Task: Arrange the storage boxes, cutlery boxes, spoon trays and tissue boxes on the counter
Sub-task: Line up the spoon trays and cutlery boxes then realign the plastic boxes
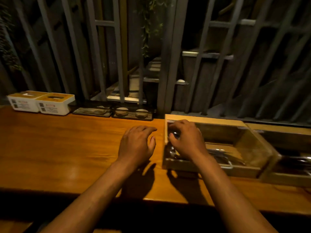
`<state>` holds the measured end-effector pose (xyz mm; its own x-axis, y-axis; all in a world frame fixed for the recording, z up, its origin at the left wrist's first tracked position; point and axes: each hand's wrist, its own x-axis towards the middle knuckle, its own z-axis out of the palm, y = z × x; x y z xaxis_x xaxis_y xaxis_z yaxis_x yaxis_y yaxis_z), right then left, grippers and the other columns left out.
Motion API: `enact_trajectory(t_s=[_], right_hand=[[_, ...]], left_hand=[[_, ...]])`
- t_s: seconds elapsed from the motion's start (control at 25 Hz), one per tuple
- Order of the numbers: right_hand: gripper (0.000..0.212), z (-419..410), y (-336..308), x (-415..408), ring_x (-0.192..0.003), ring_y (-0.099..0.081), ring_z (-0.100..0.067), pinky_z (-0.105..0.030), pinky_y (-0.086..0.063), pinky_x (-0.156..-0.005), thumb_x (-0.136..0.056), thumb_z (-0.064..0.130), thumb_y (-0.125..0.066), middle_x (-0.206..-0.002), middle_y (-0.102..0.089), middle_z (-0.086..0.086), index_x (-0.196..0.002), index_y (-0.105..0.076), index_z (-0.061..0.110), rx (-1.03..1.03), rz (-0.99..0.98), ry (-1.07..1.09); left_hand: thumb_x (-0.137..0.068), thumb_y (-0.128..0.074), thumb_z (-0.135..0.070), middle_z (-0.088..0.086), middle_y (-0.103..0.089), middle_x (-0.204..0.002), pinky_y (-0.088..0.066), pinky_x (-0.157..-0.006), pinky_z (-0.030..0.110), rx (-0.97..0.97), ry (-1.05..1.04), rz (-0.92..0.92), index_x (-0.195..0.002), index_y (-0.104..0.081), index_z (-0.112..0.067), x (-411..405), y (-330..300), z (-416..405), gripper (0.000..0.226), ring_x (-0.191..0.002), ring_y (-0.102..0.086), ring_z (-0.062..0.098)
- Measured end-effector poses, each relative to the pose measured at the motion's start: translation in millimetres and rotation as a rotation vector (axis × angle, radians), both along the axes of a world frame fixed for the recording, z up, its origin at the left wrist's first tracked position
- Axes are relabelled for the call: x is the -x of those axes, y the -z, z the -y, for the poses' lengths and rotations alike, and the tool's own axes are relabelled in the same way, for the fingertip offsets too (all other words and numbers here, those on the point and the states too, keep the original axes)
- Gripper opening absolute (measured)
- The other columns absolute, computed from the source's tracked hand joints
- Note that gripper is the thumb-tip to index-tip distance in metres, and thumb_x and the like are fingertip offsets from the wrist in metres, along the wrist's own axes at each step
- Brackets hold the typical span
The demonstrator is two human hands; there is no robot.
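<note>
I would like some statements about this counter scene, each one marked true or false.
1. Two tissue boxes stand side by side at the counter's far left. True.
2. The right hand is at the wooden cutlery box. True.
3. The left hand holds a spoon. False: it is open, holding nothing.
4. The dark trays are stacked on the tissue boxes. False: they lie on the counter, right of them.

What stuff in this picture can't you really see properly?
- Head view: what the right hand grips on the wooden cutlery box; the fingers cover it.
- The second wooden box: cut off by the right edge.
- Labels on the two tissue boxes: too small and blurred.
- What lies in the dark spoon trays: too dim.
- The left hand hovers empty.
</note>
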<state>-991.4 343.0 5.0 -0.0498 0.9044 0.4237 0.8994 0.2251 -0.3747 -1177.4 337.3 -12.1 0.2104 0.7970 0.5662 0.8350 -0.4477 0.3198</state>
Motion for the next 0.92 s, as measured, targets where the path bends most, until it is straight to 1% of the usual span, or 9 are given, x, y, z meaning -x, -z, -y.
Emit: enact_trajectory(t_s=[0.04, 0.12, 0.2, 0.24, 0.36, 0.48, 0.56, 0.68, 0.92], right_hand=[[0.039, 17.1, 3.9, -29.5, -0.123, -0.049, -0.019, -0.038, -0.039, -0.102, -0.085, 0.038, -0.064, -0.130, -0.058, 0.003, -0.122, -0.064, 0.028, 0.014, 0.023, 0.023], [0.050, 45.1, 13.7, -87.1, -0.129, -0.046, -0.018, -0.040, -0.037, -0.107, -0.081, 0.045, -0.067, -0.138, -0.053, 0.004, -0.128, -0.059, 0.033, 0.101, 0.053, 0.082], [0.067, 63.6, 23.7, -134.5, -0.138, -0.037, -0.020, -0.044, -0.031, -0.113, -0.078, 0.054, -0.068, -0.150, -0.042, 0.002, -0.139, -0.047, 0.039, 0.203, 0.129, 0.128], [0.074, 68.8, 27.4, -152.1, -0.142, -0.031, -0.021, -0.047, -0.026, -0.116, -0.078, 0.056, -0.068, -0.154, -0.036, 0.002, -0.144, -0.038, 0.040, 0.237, 0.182, 0.153], [0.087, 71.0, 30.0, -185.7, -0.148, -0.017, -0.025, -0.051, -0.015, -0.120, -0.079, 0.060, -0.066, -0.161, -0.022, 0.000, -0.151, -0.021, 0.041, 0.253, 0.291, 0.209], [0.091, 56.2, 30.8, -196.4, -0.150, -0.011, -0.027, -0.053, -0.011, -0.120, -0.079, 0.067, -0.061, -0.163, -0.014, -0.001, -0.152, -0.014, 0.041, 0.272, 0.358, 0.197], [0.089, 42.4, 33.8, -197.9, -0.150, -0.009, -0.027, -0.055, -0.010, -0.120, -0.080, 0.069, -0.058, -0.164, -0.011, 0.000, -0.152, -0.012, 0.042, 0.277, 0.347, 0.170], [0.089, 22.0, 33.6, -198.9, -0.150, -0.009, -0.027, -0.054, -0.007, -0.119, -0.080, 0.068, -0.059, -0.164, -0.011, 0.001, -0.151, -0.014, 0.043, 0.269, 0.331, 0.125], [0.088, -31.1, 33.4, -193.5, -0.150, -0.008, -0.026, -0.053, -0.006, -0.119, -0.079, 0.069, -0.060, -0.164, -0.013, 0.002, -0.151, -0.014, 0.045, 0.273, 0.324, 0.110]], left_hand=[[-0.091, -0.057, -0.035, -0.002, -0.063, -0.124, -0.044, -0.091, 0.036, -0.007, 0.021, 0.003, -0.127, -0.059, -0.030, -21.1, -0.5, 14.5, 0.037, -0.115, -0.056, 0.019], [-0.092, -0.053, -0.041, -0.001, -0.053, -0.139, -0.037, -0.101, 0.036, 0.050, 0.051, -0.042, -0.137, -0.049, -0.034, -65.5, 3.7, 33.8, 0.045, -0.128, -0.045, 0.020], [-0.093, -0.046, -0.052, 0.003, -0.035, -0.154, -0.023, -0.114, 0.039, 0.107, 0.045, -0.201, -0.146, -0.034, -0.037, -105.4, 12.0, 38.9, 0.056, -0.143, -0.026, 0.023], [-0.093, -0.043, -0.057, 0.006, -0.028, -0.158, -0.016, -0.117, 0.042, 0.119, 0.043, -0.286, -0.149, -0.027, -0.037, -121.5, 16.8, 37.2, 0.061, -0.146, -0.018, 0.026], [-0.093, -0.035, -0.064, 0.012, -0.014, -0.162, -0.007, -0.119, 0.048, 0.171, 0.001, -0.424, -0.153, -0.011, -0.035, -148.9, 29.2, 26.7, 0.070, -0.149, -0.007, 0.031], [-0.096, -0.035, -0.059, 0.011, -0.009, -0.163, -0.003, -0.119, 0.046, 0.132, -0.043, -0.459, -0.153, 0.000, -0.037, -144.0, 40.8, 20.5, 0.070, -0.149, -0.004, 0.032], [-0.098, -0.038, -0.052, 0.010, -0.007, -0.163, -0.002, -0.119, 0.044, 0.100, -0.043, -0.451, -0.152, 0.003, -0.038, -135.1, 47.7, 15.1, 0.069, -0.149, -0.002, 0.032], [-0.098, -0.041, -0.046, 0.010, -0.008, -0.163, 0.000, -0.119, 0.043, 0.077, -0.054, -0.414, -0.152, 0.001, -0.039, -130.0, 52.9, 0.9, 0.069, -0.149, -0.002, 0.032], [-0.099, -0.040, -0.047, 0.010, -0.008, -0.163, 0.001, -0.119, 0.044, 0.065, -0.073, -0.377, -0.152, -0.001, -0.038, -127.5, 58.5, -50.8, 0.067, -0.149, -0.001, 0.032]])
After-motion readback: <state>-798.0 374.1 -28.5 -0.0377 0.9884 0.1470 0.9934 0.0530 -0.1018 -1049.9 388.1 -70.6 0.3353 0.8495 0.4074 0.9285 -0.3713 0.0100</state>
